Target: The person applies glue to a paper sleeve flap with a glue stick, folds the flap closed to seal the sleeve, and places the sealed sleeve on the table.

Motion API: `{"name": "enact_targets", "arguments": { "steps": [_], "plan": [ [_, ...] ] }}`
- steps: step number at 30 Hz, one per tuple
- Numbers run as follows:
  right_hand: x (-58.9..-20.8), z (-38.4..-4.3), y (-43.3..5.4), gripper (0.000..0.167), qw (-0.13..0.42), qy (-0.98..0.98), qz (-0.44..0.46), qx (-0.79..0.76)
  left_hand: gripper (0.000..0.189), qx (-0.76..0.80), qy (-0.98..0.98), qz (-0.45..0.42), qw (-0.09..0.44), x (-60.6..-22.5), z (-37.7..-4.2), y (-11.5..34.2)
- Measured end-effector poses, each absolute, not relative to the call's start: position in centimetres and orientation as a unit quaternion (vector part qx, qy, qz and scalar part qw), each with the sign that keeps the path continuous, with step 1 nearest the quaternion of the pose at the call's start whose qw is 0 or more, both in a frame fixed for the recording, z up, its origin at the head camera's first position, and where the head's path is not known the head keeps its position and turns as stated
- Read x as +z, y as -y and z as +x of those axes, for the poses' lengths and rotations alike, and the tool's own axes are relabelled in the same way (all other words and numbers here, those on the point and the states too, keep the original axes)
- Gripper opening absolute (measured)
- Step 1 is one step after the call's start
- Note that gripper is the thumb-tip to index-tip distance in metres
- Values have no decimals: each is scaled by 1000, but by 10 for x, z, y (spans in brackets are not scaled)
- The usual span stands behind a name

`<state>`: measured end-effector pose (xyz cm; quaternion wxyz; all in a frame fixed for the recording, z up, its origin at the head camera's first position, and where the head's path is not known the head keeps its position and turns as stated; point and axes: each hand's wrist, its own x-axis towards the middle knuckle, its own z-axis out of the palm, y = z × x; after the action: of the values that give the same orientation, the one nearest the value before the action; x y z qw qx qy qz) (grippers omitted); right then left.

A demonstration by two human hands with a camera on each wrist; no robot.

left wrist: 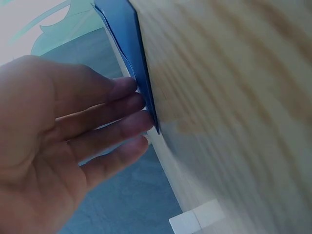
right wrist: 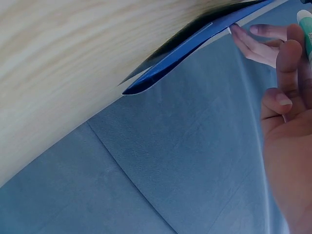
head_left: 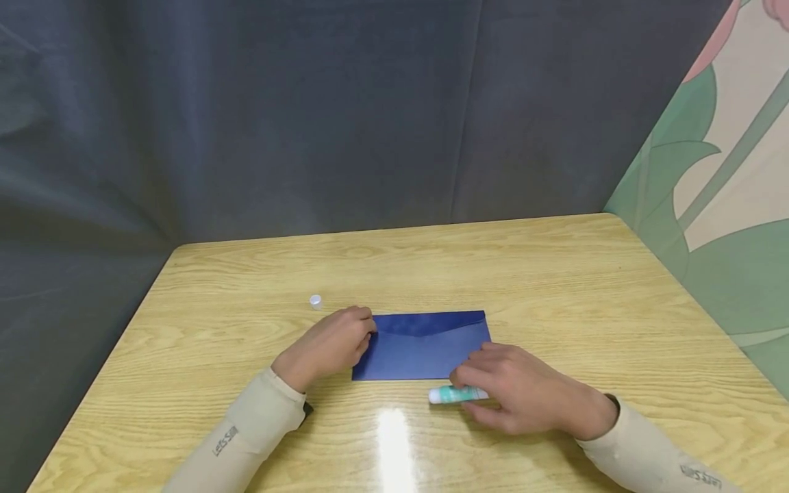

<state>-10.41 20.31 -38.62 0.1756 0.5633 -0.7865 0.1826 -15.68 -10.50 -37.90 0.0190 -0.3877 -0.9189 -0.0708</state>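
Note:
A blue envelope (head_left: 425,349) lies on the table with its flap along the far side. The fingertips of my left hand (head_left: 335,342) touch the envelope's left end at the flap; in the left wrist view that hand's fingers (left wrist: 105,114) are nearly straight against the blue paper. My right hand (head_left: 524,390) grips a green and white glue stick (head_left: 456,394) between thumb and fingers, just in front of the envelope's near right edge. The glue stick's white end points left. In the right wrist view only part of the glue stick (right wrist: 307,31) shows, at the edge.
A small white cap (head_left: 316,301) stands on the wooden table (head_left: 203,322) beyond my left hand. Behind the table hangs a dark curtain (head_left: 333,123). A wall with a leaf pattern (head_left: 727,205) borders the right side.

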Motion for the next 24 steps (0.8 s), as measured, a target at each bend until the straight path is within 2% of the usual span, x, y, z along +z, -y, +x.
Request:
{"name": "enact_targets", "arguments": {
  "steps": [8, 24],
  "plan": [
    [-386, -104, -203, 33, 175, 786, 564, 183, 16, -40, 924, -381, 12, -376, -155, 104],
    [-386, -104, -202, 31, 172, 787, 563, 184, 34, -41, 939, -338, -58, -373, -145, 107]
  ]
}}
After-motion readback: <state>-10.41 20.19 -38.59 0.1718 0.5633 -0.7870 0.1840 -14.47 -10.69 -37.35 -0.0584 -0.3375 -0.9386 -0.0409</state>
